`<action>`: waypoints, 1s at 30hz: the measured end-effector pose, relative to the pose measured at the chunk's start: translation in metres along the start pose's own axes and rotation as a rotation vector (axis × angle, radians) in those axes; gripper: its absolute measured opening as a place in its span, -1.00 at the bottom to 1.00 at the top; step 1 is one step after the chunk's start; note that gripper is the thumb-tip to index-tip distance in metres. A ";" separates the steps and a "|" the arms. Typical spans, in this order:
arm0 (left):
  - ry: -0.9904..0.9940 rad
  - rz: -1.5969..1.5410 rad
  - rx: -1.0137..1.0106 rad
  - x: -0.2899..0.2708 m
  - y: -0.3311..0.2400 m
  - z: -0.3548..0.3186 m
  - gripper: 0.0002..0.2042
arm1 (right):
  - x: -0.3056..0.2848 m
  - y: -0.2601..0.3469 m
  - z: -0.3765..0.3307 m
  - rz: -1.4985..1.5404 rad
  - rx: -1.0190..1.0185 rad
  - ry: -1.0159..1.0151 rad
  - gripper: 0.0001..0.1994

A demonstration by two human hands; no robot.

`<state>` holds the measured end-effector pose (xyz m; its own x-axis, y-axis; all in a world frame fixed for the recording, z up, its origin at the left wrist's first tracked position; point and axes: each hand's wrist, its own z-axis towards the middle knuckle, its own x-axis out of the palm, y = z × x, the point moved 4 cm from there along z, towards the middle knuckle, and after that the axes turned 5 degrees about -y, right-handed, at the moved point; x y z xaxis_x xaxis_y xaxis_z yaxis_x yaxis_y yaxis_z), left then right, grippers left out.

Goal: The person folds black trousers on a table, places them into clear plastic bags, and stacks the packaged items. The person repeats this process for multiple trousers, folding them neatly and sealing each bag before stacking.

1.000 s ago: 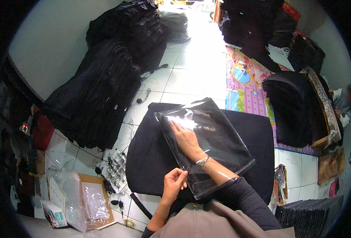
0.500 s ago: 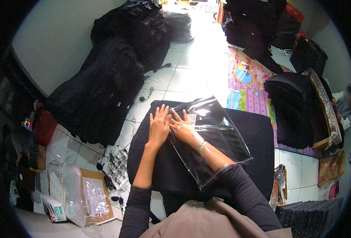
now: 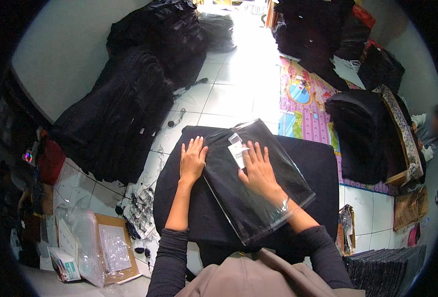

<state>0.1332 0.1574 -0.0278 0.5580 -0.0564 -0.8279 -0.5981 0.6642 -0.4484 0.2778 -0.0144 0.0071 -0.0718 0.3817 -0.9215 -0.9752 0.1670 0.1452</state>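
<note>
- Left hand [image 3: 193,161] is lying flat, fingers extended, beside the clear bag [image 3: 243,203].
- Right hand [image 3: 259,171] is resting spread on it, by a white tag [image 3: 236,157].
- Bag is lying slantwise on the black table [image 3: 313,163]; light, even palm pressure is probably suiting it.

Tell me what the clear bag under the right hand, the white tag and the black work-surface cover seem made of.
Clear bag: thin, glossy plastic film; see-through, with bright edge glints.
White tag: probably paper or card; flat and straight-edged, finish unclear.
Black work-surface cover: likely matt fabric; little shine, weave indistinct.
</note>
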 end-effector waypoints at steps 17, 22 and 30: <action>0.033 -0.005 0.021 0.000 0.004 0.002 -0.35 | 0.019 -0.047 0.021 0.137 0.093 -0.090 -0.39; 0.050 0.029 0.018 0.001 0.006 0.002 -0.31 | 0.026 -0.063 0.024 0.091 0.321 -0.097 -0.15; 0.063 -0.009 0.029 0.000 0.006 0.002 -0.31 | -0.039 -0.051 -0.145 -0.066 0.565 -0.022 -0.20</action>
<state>0.1312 0.1630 -0.0301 0.5252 -0.1083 -0.8440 -0.5758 0.6851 -0.4462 0.3002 -0.1696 -0.0168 -0.0041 0.3718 -0.9283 -0.7132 0.6496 0.2633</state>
